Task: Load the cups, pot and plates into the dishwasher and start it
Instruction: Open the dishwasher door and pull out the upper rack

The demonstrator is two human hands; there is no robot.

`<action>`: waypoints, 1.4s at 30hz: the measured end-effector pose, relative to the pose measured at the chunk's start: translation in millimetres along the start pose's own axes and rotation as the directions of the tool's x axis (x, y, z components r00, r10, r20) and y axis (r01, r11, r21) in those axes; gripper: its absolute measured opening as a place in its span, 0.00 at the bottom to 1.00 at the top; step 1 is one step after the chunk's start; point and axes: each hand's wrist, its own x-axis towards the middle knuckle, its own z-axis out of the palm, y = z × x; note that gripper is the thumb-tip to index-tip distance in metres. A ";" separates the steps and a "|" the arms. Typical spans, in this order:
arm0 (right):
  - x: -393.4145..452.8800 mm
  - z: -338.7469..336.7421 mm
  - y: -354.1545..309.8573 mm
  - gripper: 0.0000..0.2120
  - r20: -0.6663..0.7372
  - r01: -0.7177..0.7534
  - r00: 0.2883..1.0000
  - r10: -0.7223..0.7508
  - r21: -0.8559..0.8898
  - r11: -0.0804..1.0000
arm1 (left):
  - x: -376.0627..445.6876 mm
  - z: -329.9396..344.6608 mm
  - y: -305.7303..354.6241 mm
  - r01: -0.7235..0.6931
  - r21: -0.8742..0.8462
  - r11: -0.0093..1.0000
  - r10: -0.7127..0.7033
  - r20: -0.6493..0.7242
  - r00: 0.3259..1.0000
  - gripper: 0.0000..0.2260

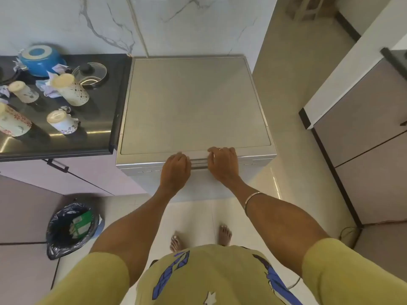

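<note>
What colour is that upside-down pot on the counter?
The pot is bright blue with a pale ring on its base, as the head view shows.

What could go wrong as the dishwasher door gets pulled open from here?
1. The person stands close in front of the dishwasher. With the left hand and right hand gripping its top front edge, the dropping door may hit the legs or bare feet.
2. The cups stand upside down on the counter among crumpled paper; scraps could ride along into the racks.
</note>
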 end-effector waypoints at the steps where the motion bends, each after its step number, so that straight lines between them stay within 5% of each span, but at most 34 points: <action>1: -4.0 -1.3 -1.2 0.11 -0.022 -0.024 0.999 0.025 0.036 0.999 | -1.9 2.2 0.0 -0.006 -0.015 1.000 0.006 -0.026 1.000 0.15; 6: -24.8 2.1 -8.8 0.09 0.039 -0.161 0.987 0.157 0.133 0.978 | -9.2 5.6 4.8 0.034 0.064 0.997 -0.030 -0.068 0.997 0.12; 9: -31.2 8.5 -11.8 0.09 0.129 -0.270 0.959 0.251 0.160 0.949 | -14.3 9.5 6.5 0.166 0.020 0.986 -0.165 -0.050 0.985 0.13; 13: -30.7 19.5 -12.2 0.09 0.375 -0.549 0.815 0.441 0.260 0.794 | -16.8 14.7 13.3 0.453 -0.099 0.886 -0.445 0.095 0.891 0.16; 16: -25.2 22.6 -14.4 0.14 0.638 -0.794 0.605 0.477 0.434 0.426 | -12.4 22.9 15.8 0.721 -0.269 0.639 -0.651 0.310 0.693 0.21; 19: -20.3 26.4 -13.8 0.23 0.730 -0.849 0.504 0.461 0.517 0.110 | -8.7 26.0 19.7 0.845 -0.482 0.231 -0.664 0.556 0.499 0.22; 23: -14.0 36.0 -12.3 0.27 0.808 -0.833 0.417 0.417 0.524 -0.181 | -10.5 29.6 20.8 0.833 -0.526 -0.173 -0.560 0.748 0.357 0.24; 30: -11.0 48.9 -19.8 0.29 0.855 -0.689 0.359 0.376 0.514 -0.511 | -1.8 39.2 28.6 0.631 -0.520 -0.576 -0.434 0.848 0.303 0.21; 37: -16.2 59.7 -24.0 0.26 0.855 -0.601 0.352 0.381 0.519 -0.608 | 4.4 42.3 33.9 0.552 -0.504 -0.665 -0.454 0.859 0.237 0.14; 42: -17.8 60.0 -20.9 0.20 0.849 -0.628 0.320 0.420 0.522 -0.578 | 7.1 41.2 42.1 0.534 -0.536 -0.654 -0.491 0.837 0.240 0.20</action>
